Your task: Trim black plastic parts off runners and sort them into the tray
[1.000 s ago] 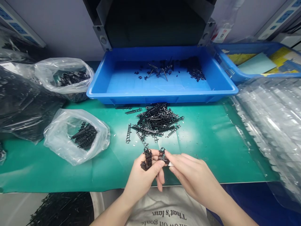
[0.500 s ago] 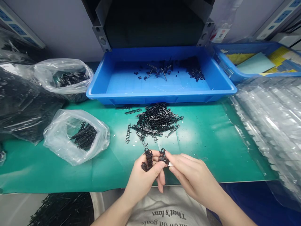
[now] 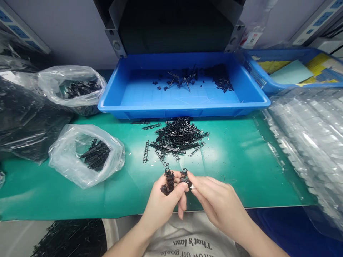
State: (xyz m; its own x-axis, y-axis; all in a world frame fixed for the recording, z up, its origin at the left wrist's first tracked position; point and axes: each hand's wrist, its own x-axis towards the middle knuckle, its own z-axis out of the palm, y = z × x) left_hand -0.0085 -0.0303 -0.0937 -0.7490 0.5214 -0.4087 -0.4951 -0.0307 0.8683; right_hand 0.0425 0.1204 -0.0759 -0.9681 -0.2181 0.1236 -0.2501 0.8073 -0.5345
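My left hand point(image 3: 163, 203) is closed around a bunch of black plastic strips point(image 3: 168, 181), which stick up between thumb and fingers. Its thumb and fingertips also pinch a separate black plastic strip with a ring at its top end point(image 3: 184, 175). On that same strip, from the right side, close the thumb and index finger of my right hand point(image 3: 218, 198). A small white bit shows at my right fingertips; I cannot tell whether it is a nail or a part. Just beyond both hands lies a loose pile of similar black strips point(image 3: 179, 135) on the green mat point(image 3: 227, 160).
Behind the pile stands a blue tray point(image 3: 160, 110) with small black pieces. Open plastic bags of black parts, a near one point(image 3: 64, 157) and a far one point(image 3: 50, 78), stand left. Clear plastic trays point(image 3: 311, 135) and a blue basket point(image 3: 257, 75) are right. A bin point(image 3: 111, 232) sits below the front edge.
Both hands stay almost in place. My right fingers and the pinched strip have shifted very slightly to the left.
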